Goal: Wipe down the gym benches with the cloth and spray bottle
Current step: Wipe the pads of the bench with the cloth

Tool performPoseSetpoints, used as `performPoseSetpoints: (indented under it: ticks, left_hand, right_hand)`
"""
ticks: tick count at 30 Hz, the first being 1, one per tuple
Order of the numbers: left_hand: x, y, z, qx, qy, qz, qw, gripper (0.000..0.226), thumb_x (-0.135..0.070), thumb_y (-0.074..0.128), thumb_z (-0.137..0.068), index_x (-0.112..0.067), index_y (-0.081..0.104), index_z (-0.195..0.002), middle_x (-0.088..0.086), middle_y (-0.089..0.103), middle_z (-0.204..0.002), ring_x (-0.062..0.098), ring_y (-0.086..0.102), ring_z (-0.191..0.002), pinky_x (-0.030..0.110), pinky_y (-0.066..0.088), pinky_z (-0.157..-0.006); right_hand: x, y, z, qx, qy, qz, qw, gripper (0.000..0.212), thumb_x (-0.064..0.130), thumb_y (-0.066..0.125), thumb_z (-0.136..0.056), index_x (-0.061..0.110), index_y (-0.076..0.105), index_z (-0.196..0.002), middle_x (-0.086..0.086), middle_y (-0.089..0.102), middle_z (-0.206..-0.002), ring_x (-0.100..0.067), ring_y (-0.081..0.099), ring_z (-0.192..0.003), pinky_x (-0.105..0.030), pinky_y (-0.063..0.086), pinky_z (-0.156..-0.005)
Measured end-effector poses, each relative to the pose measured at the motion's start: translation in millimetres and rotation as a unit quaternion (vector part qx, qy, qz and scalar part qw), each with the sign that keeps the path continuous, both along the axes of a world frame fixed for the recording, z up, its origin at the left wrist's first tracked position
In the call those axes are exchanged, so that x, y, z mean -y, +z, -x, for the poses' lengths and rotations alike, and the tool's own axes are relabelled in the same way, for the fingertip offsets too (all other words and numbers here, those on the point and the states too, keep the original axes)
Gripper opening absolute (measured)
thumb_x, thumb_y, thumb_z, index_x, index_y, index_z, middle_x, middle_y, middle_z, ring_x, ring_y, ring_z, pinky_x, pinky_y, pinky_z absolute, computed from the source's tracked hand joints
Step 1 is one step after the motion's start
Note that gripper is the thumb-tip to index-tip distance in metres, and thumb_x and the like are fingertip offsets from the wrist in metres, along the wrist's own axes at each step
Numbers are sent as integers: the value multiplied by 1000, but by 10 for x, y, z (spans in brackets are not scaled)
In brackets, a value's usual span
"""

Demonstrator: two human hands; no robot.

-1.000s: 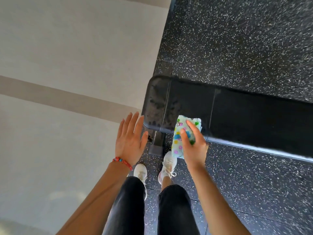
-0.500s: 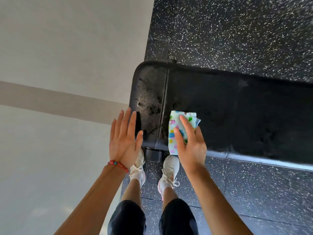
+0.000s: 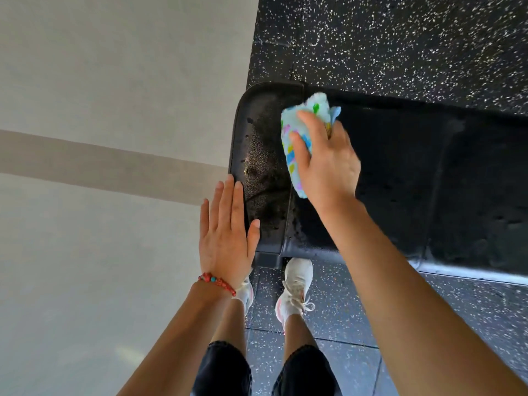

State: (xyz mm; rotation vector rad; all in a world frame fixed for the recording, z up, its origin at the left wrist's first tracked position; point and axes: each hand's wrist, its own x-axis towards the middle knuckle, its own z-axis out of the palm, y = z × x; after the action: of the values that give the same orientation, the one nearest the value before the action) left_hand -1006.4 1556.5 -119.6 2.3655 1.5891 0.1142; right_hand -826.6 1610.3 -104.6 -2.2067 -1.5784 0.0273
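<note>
— What is seen around the bench (image 3: pixel 400 172)?

— Speckled rubber flooring (image 3: pixel 400 38) is laid under it, pale flooring (image 3: pixel 100 67) to the left; white shoes (image 3: pixel 295 287) are planted at its near edge.

— And the hands?

— The cloth (image 3: pixel 297 132) is pressed flat on the black pad near its end by the right hand (image 3: pixel 328 164), fingers curled over it. The left hand (image 3: pixel 225 235) is held open and empty, fingers straight, just beside the pad's end. A red bracelet (image 3: pixel 217 282) is worn.

Cloth (image 3: pixel 297 144) on bench (image 3: pixel 400 178), right of left hand (image 3: pixel 225 238).
</note>
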Motion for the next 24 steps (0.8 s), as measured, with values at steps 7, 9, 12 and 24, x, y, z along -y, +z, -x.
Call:
performPoseSetpoints:
  ticks: [7, 9, 12, 24]
  left_hand:
    - [56, 72, 112, -6, -35, -6, 999, 53, -31, 37, -95, 1, 38, -138, 18, 36, -147, 32, 31, -136, 46, 22, -111]
    - [115, 94, 176, -11, -45, -1, 999, 53, -31, 38, -95, 0, 39, -137, 17, 36, -147, 31, 30, -136, 45, 21, -111]
    - [208, 114, 258, -18, -64, 9, 998, 52, -31, 36, -95, 0, 40, -137, 17, 37, -146, 30, 29, -136, 45, 20, -111]
    - [151, 171, 263, 22, -57, 16, 998, 52, -35, 22, -101, -2, 36, -138, 17, 38, -146, 27, 27, -137, 44, 21, -112]
  right_hand:
    - [379, 75, 227, -16, 95, 3, 995, 28, 29, 54, -85, 16, 66, -106, -15, 57, -75, -29, 57, -60, -30, 47, -46]
    - [473, 128, 243, -17, 129, 20, 991, 26, 29, 54, -85, 18, 66, -106, -13, 56, -73, -28, 56, -60, -31, 48, -46]
    - [293, 137, 132, 10, 178, 35, 983, 28, 31, 52, -85, 17, 66, -104, -12, 56, -73, -27, 56, -61, -32, 48, -46]
    - [384, 132, 455, -30, 125, 32, 991, 32, 32, 49, -87, 17, 67, -108, -14, 58, -77, -29, 58, -64, -32, 50, -50]
